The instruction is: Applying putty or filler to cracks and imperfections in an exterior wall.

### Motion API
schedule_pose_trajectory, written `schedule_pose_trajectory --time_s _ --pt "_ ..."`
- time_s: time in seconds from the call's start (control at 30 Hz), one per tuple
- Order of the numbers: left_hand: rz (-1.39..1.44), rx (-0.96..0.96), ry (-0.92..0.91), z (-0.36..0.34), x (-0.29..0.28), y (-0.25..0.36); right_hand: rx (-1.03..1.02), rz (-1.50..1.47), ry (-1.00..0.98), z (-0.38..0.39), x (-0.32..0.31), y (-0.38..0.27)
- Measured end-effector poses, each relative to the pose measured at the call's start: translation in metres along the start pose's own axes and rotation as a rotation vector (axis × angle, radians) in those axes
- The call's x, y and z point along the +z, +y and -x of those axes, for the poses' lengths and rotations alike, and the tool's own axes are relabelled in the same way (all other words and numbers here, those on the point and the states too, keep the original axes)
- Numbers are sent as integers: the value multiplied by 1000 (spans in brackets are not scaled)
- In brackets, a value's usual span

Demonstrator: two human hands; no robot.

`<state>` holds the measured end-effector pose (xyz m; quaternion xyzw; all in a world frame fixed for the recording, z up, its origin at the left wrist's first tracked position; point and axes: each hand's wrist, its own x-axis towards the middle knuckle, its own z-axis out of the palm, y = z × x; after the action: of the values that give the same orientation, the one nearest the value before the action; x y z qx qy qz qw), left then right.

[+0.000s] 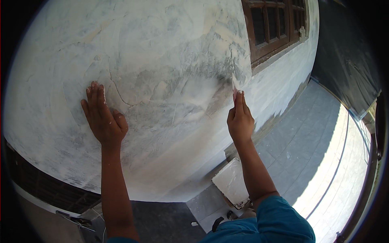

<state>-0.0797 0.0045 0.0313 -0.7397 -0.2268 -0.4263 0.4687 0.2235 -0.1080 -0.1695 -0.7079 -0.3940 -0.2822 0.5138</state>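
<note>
A rough wall coated with patchy white and grey putty fills most of the view, with a crack running between my hands. My left hand lies flat against it, palm down, fingers stretched upward, with white specks on the skin. Farther right, my right hand grips a putty knife by its handle. The thin blade points up and is close to the wall near the window-side corner, seen nearly edge-on. Whether its edge touches the surface I cannot tell.
At upper right a brown wooden window is set in the adjoining wall face. Below my right forearm stands a white-smeared container. A grey tiled floor stretches right into bright sunlight. A dark sheet hangs at the far right.
</note>
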Motion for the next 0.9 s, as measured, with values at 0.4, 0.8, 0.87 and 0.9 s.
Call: schedule_pose_trajectory --time_s 0.4,0.8,0.87,0.9 --pt "-3 29 23 -2 4 2 -125 -85 -282 125 62 -73" --pt "-17 9 -9 1 0 1 -43 -19 10 -9 17 -42" --pt "4 4 -9 0 -1 2 -103 -8 -3 3 39 -69" --pt "-1 5 -13 0 0 3 -113 0 -61 21 49 -79"
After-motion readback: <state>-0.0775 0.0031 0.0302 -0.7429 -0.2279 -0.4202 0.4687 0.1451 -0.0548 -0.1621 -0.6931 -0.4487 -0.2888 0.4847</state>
